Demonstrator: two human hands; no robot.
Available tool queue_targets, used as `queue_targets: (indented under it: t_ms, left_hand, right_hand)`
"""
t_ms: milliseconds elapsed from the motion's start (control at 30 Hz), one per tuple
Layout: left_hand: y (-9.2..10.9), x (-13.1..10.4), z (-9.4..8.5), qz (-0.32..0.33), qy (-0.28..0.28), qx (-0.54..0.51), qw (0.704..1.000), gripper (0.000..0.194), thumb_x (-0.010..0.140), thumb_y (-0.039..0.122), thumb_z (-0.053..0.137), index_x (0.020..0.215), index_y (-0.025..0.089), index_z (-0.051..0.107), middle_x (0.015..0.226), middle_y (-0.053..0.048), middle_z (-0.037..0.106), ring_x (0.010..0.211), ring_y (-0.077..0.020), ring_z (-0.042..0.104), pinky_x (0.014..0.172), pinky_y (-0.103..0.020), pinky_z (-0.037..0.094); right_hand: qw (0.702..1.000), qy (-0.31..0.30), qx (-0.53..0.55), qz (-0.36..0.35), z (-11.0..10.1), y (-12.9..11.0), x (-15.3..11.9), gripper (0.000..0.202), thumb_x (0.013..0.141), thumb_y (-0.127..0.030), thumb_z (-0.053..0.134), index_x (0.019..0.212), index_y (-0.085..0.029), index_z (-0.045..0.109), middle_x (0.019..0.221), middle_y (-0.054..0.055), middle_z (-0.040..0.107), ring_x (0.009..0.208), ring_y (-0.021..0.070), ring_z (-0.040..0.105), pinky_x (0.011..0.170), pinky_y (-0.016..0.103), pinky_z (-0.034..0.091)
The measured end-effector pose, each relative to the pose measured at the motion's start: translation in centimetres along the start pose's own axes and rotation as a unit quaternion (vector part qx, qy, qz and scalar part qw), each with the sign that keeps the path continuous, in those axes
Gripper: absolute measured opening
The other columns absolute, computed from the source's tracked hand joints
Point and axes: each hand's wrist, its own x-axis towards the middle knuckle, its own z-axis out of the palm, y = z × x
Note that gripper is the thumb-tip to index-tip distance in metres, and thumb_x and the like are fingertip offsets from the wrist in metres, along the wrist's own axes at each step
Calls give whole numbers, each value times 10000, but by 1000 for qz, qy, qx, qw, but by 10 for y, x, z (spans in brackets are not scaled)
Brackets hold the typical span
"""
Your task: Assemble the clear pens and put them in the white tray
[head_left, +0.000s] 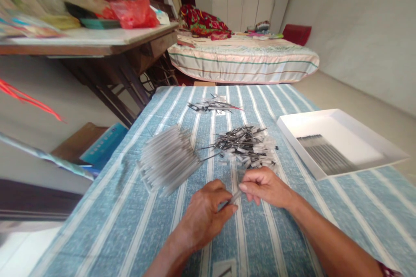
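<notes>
A slim translucent pen barrel (234,198) slants between my two hands, low over the striped cloth. My left hand (208,210) is closed round its lower end, thumb and forefinger pinching it. At the upper end, the fingertips of my right hand (264,185) are pinched together on it; any small part between them is hidden. Just beyond my right hand lies a loose heap of black and clear small pen parts (245,143). Left of that heap, a stack of clear pen barrels (170,158) lies side by side, somewhat blurred.
A shallow white box (367,138) on the right holds a row of dark-ended pens (325,153). Farther back on the blue striped tablecloth (130,190) lies a small bundle of thin dark pieces (214,105). Behind are a cluttered side table (130,39) and a bed (243,60).
</notes>
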Motion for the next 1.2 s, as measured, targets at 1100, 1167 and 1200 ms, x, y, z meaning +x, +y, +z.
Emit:
queue_targets:
  t_ms: [1100,1167,1200]
  left_hand:
    - [6,8,-8,-207,154,-443,858,185,687,297,632,687,151,517,586,31,610,354,-35,419,378,-167,239]
    - [6,8,-8,-206,163,-440,859,186,686,300,632,685,153,519,592,33,610,360,-39,431,377,-169,239]
    - [6,9,-7,-206,166,-439,858,189,684,305,633,684,153,521,596,31,611,364,-42,435,376,-171,238]
  right_hand:
    - [972,78,-218,30,-53,19,-4,126,732,-183,497,672,-148,601,538,-45,483,497,73,399,479,180,304]
    - [966,68,-247,30,-53,20,-4,123,718,-164,494,661,-151,602,523,-48,475,490,72,394,468,173,290]
    - [963,65,-258,31,-54,20,-5,120,711,-158,496,658,-153,603,518,-48,476,489,74,397,463,171,285]
